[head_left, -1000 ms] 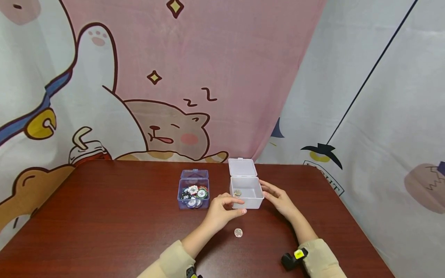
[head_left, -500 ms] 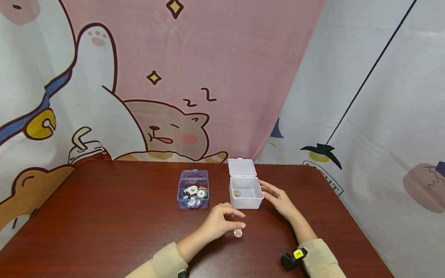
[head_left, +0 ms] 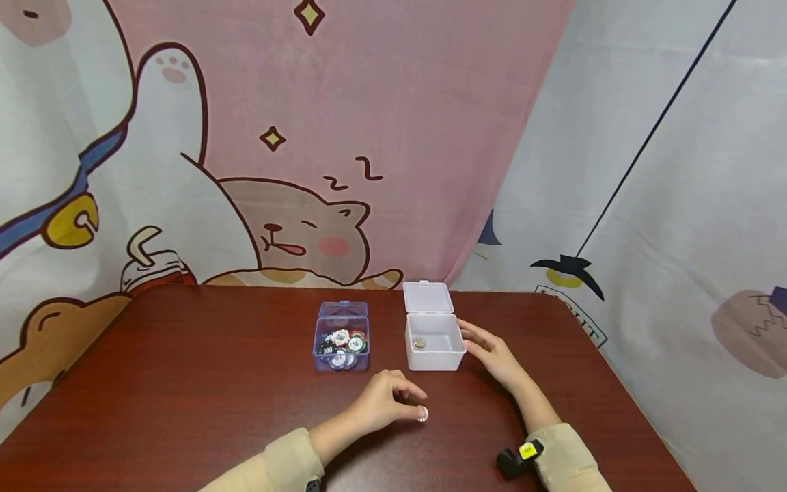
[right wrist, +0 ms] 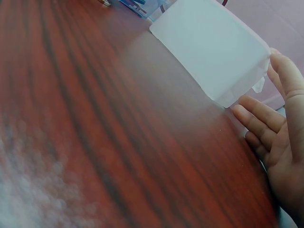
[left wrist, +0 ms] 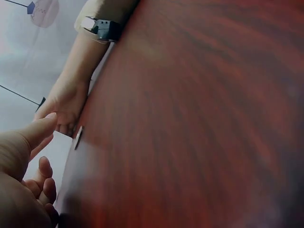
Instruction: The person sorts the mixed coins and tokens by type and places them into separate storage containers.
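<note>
A small shiny silver coin point(head_left: 424, 414) lies on the brown table. Just above it, my left hand point(head_left: 382, 402) reaches with thumb and forefinger spread, and the thumb tip partly covers the coin in the head view. In the left wrist view the coin point(left wrist: 79, 137) shows as a thin disc on the tabletop, apart from the thumb. My right hand point(head_left: 494, 354) rests its fingertips against the right side of a white plastic box point(head_left: 445, 360), whose lid stands up at the back. One or more coins point(head_left: 419, 343) sit in that box's left part.
A see-through blue box point(head_left: 318, 360), its lid raised, holds several poker chips point(head_left: 341, 347) left of the white box. A black wrist-worn device point(head_left: 510, 462) sits by the right sleeve. A patterned cloth point(head_left: 393, 137) hangs behind the table point(head_left: 203, 383).
My left hand has moved from the front of the white box down toward me, to the coin on the table. The right hand has stayed against the box.
</note>
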### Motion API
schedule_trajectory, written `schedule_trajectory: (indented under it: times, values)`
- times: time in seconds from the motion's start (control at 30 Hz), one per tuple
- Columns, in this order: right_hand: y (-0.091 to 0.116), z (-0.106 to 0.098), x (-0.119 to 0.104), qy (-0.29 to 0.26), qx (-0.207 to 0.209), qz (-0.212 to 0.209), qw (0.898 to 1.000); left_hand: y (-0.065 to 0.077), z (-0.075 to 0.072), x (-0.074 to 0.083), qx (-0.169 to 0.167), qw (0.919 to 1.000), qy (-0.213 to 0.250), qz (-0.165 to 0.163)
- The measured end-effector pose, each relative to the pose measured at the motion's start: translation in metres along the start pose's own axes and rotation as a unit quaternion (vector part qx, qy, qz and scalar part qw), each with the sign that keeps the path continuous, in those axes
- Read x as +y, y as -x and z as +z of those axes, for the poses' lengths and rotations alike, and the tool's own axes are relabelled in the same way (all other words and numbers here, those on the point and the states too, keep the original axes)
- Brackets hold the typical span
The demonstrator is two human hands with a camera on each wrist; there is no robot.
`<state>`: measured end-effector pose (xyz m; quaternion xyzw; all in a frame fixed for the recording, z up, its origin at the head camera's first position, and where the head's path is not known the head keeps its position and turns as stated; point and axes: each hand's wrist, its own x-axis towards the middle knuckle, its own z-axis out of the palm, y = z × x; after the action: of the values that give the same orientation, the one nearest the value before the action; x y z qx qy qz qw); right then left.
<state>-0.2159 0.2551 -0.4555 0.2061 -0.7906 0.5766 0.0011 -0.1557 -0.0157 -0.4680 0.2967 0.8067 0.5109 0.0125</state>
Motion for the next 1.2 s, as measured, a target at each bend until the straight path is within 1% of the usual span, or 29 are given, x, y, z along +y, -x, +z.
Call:
schedule_trajectory:
  times: [0.2,0.33,0.63,0.8,1.03,1.2]
  values:
    - [0.0005,0.0006,-0.0013,0.009,-0.001,-0.003,1.0,0.0012,-0.0008,-0.0023,-0.014,0.9991,-0.039,0.002]
    - [0.0009,0.0005,-0.0025,0.013,0.001,0.001,1.0,0.0015,0.0015,-0.002,-0.023,0.9972,-0.071,-0.005]
    - [0.0008,0.0006,-0.0033,0.006,0.001,0.0,1.0,0.0017,0.0057,-0.0019,-0.017,0.9932,-0.115,-0.004]
    - [0.0007,0.0009,-0.0025,0.001,-0.002,-0.004,1.0,0.0022,0.0049,0.001,-0.014,0.9916,-0.129,-0.003]
    - [0.0011,0.0003,-0.0023,0.008,0.0,0.004,1.0,0.0012,0.0052,0.0025,-0.013,0.9895,-0.143,-0.011]
    - [0.0013,0.0002,-0.0026,0.012,0.001,0.007,1.0,0.0009,0.0052,0.0046,-0.015,0.988,-0.153,-0.011]
